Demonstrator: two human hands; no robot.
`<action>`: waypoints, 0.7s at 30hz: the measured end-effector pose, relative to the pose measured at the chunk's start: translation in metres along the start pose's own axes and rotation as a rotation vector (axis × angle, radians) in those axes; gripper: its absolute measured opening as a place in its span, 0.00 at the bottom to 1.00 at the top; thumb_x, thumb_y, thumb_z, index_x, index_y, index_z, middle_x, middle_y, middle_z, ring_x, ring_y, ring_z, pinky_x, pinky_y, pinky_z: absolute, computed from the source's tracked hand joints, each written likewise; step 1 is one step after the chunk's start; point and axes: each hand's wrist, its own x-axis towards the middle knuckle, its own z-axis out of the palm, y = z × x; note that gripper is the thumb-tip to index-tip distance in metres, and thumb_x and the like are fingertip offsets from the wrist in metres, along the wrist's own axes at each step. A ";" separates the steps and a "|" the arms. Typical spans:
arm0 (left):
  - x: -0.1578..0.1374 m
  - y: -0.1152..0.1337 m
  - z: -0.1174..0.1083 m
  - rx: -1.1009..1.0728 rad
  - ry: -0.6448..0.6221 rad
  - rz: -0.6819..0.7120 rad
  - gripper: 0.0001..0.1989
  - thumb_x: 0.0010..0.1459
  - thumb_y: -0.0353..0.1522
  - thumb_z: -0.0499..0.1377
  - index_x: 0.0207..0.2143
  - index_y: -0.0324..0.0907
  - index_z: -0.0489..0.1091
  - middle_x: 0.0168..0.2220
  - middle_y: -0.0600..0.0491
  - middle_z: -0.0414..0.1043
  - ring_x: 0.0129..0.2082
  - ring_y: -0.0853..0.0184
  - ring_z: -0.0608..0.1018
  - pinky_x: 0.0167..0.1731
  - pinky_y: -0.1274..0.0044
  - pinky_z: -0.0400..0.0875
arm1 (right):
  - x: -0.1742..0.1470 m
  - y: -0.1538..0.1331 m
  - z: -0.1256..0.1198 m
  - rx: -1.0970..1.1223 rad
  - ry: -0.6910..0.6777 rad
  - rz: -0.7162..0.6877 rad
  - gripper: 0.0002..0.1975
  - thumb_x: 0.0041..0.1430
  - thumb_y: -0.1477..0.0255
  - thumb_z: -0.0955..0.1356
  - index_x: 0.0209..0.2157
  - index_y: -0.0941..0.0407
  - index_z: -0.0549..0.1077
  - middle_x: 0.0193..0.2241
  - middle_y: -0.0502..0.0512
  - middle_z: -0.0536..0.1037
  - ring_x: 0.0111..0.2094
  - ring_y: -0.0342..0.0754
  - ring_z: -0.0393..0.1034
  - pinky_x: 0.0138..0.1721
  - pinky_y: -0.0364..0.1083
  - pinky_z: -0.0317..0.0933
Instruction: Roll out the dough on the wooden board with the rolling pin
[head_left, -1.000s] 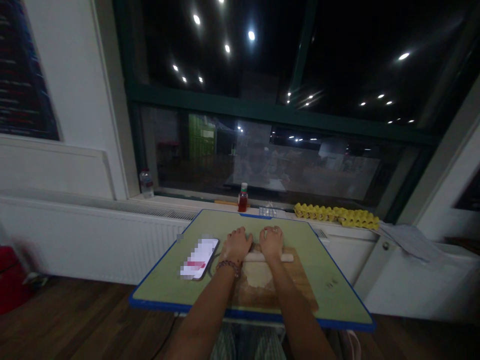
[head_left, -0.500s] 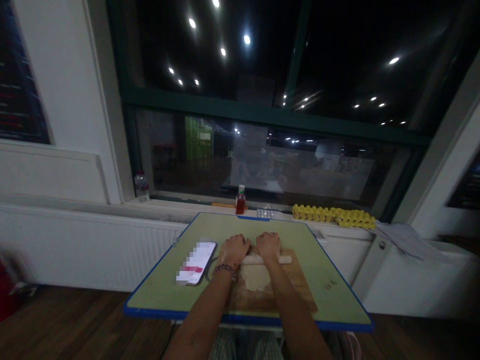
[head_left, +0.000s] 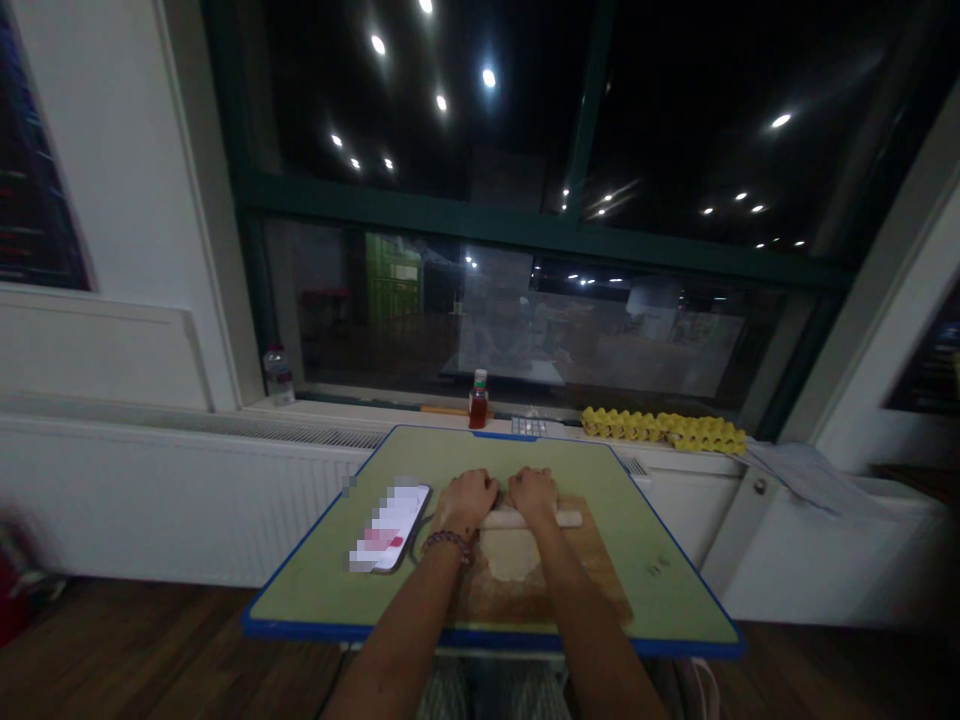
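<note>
Both of my hands are on a pale rolling pin (head_left: 570, 519), which lies crosswise over a wooden board (head_left: 600, 570). My left hand (head_left: 467, 497), with a beaded bracelet at the wrist, is closed over its left part. Closed over the pin a little right of its middle is my right hand (head_left: 534, 492). The fingertips of both hands are partly hidden behind the knuckles. A flattened sheet of dough (head_left: 510, 556) lies on the board on the near side of the pin, between my forearms.
The board rests on a green table (head_left: 322, 590) with a blue edge. A phone (head_left: 394, 528) with a lit screen lies left of my left hand. On the windowsill stand a bottle of red sauce (head_left: 478, 402), a yellow egg carton (head_left: 664, 428) and a water bottle (head_left: 278, 376).
The view has shifted very slightly. My hands stay on the rolling pin in almost the same place, and the dough looks the same.
</note>
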 end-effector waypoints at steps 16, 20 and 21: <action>0.001 -0.002 0.003 -0.028 0.012 -0.007 0.18 0.60 0.38 0.48 0.38 0.42 0.76 0.41 0.43 0.79 0.41 0.57 0.80 0.40 0.71 0.70 | -0.002 -0.002 -0.005 0.001 -0.033 0.007 0.20 0.63 0.67 0.58 0.44 0.60 0.78 0.44 0.64 0.79 0.51 0.57 0.67 0.45 0.49 0.59; 0.002 -0.003 0.004 -0.027 0.002 0.006 0.18 0.60 0.38 0.48 0.38 0.42 0.75 0.42 0.43 0.79 0.42 0.57 0.80 0.40 0.72 0.70 | -0.001 -0.002 -0.004 -0.004 -0.046 0.010 0.20 0.63 0.67 0.58 0.43 0.60 0.78 0.43 0.64 0.79 0.50 0.57 0.68 0.45 0.49 0.59; 0.002 -0.003 0.004 -0.025 0.004 0.007 0.18 0.61 0.38 0.48 0.38 0.42 0.75 0.42 0.43 0.79 0.42 0.58 0.80 0.40 0.72 0.70 | -0.001 -0.002 -0.003 -0.005 -0.041 0.010 0.20 0.63 0.67 0.58 0.43 0.60 0.78 0.43 0.64 0.79 0.50 0.57 0.68 0.45 0.49 0.59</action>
